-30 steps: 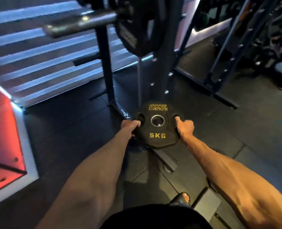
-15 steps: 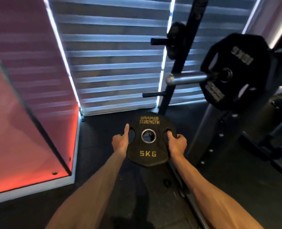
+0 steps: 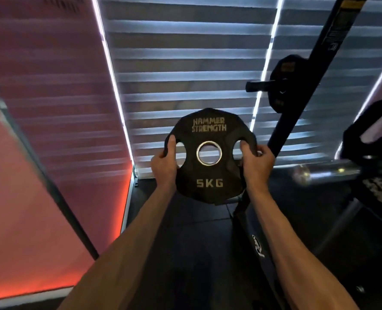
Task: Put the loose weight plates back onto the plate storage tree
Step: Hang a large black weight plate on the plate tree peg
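Upright black 5KG plate, held aloft

Left hand and right hand are lifting the 5KG plate off the floor, up in front of the blinds. The storage peg is coming into view above the right hand.

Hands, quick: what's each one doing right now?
Left hand: closed on the 5 kg plate, gripping its left edge.
Right hand: closed on the same plate, gripping its right edge.
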